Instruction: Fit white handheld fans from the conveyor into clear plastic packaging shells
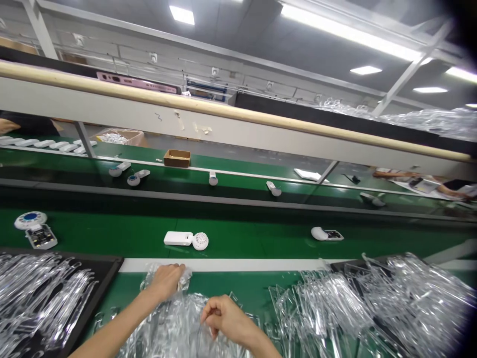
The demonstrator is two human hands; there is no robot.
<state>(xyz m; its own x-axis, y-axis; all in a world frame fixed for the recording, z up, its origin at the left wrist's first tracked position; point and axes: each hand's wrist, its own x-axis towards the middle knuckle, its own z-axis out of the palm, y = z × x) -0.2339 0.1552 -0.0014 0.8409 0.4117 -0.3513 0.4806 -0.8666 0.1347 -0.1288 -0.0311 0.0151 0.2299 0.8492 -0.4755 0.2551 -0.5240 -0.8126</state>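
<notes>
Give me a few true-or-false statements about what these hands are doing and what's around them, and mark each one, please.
1. The left hand is gripping clear plastic packaging. True.
2. The right hand is holding a white device. False: it is in the clear plastic packaging.
3. A white device with a round grille lies on a green conveyor belt. True.
4. A cardboard box sits on the nearest belt. False: the brown cardboard box is on the farther belt.

Clear plastic blister trays (179, 328) — nested, glinting, on the green belt (238, 286).
</notes>
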